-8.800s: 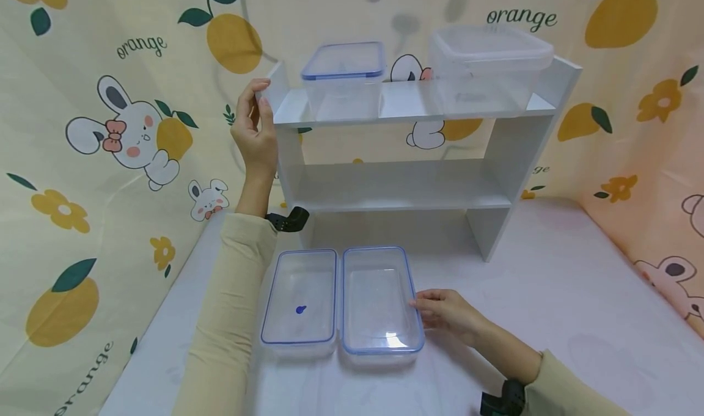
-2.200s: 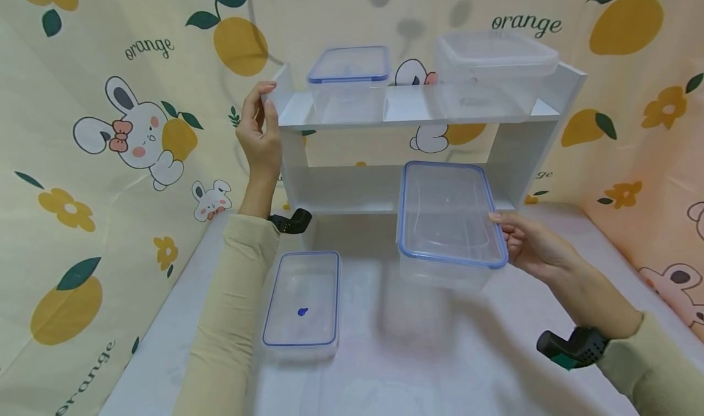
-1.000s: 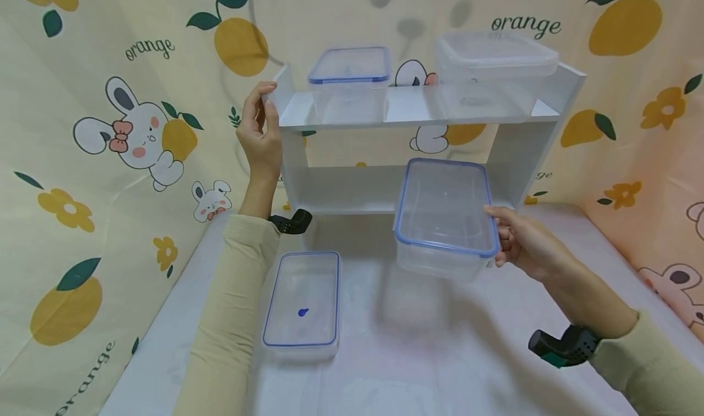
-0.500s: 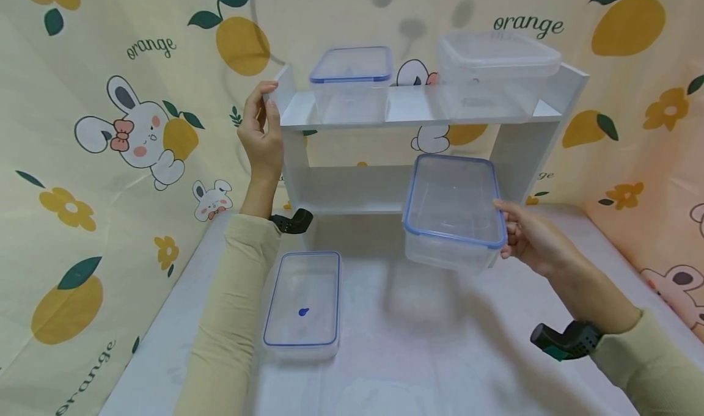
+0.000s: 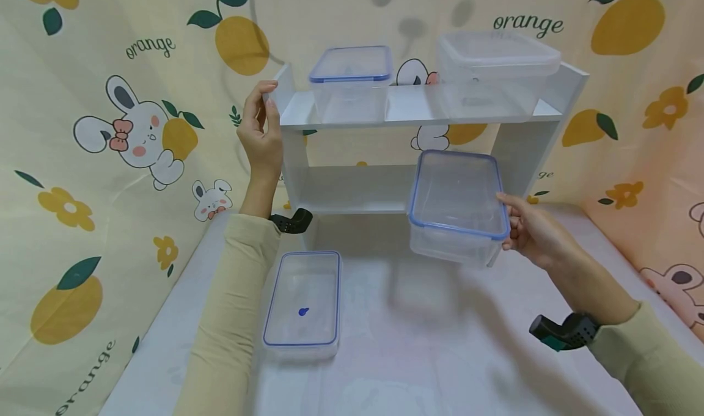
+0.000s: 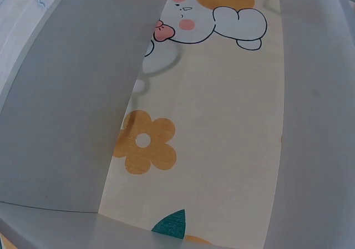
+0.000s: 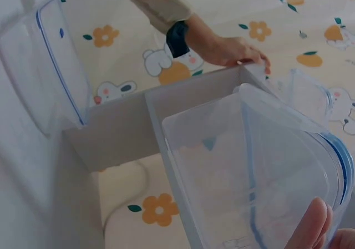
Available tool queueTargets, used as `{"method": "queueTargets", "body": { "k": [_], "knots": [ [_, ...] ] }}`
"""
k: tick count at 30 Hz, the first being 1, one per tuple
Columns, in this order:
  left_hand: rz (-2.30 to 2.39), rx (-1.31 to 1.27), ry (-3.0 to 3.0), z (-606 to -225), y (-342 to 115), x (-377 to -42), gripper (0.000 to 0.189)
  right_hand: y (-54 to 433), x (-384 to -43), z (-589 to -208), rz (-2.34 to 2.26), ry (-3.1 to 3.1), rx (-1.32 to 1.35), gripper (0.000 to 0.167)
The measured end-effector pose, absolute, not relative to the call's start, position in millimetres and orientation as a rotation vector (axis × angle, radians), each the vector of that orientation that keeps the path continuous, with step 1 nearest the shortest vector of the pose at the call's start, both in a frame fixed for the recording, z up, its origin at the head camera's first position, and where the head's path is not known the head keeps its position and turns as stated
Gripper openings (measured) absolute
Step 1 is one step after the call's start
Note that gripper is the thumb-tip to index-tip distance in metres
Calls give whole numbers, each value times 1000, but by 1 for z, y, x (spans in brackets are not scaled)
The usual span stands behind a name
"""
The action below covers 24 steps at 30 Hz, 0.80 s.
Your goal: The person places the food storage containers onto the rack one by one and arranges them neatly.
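My right hand (image 5: 532, 229) grips a clear food container (image 5: 459, 190) with a blue-rimmed lid by its right side, thumb on the lid's edge. It is off the table, in front of the right part of the middle shelf, and its shadow falls below. In the right wrist view, my fingers (image 7: 312, 227) show at the lower right against this container (image 7: 216, 166). My left hand (image 5: 260, 129) holds the upper left side panel of a white shelf unit (image 5: 352, 187), fingers bent over its edge. The left wrist view shows grey-white panels (image 6: 61, 110) but no hand.
A second clear container (image 5: 302, 281), blue-rimmed with a small blue mark, lies on the white table (image 5: 374, 373). On the top shelf stand a blue-lidded container (image 5: 349, 92) and a larger clear-lidded container (image 5: 495, 80). Behind hangs an orange-and-rabbit patterned cloth (image 5: 137, 220).
My right hand has raised the container from the table beside the other one to in front of the shelf; lately it rises slightly, moving right. The left hand stays at the side panel.
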State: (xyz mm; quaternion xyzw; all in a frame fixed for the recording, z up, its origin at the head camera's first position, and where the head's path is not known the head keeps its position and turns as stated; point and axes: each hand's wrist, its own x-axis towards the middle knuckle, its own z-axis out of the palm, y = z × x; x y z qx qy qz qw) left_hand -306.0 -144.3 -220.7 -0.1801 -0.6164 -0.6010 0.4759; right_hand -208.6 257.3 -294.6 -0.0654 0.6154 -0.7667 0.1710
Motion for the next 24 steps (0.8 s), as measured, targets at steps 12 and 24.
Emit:
{"method": "queueTargets", "body": {
  "k": [12, 24],
  "knots": [
    [-1471, -420, -1514, -226, -150, -320, 28, 262, -218, -290, -2214, 1754, -41, 37],
    [-1465, -426, -1518, -226, -150, -320, 28, 264, -223, -289, -2220, 1807, -10, 36]
  ]
}}
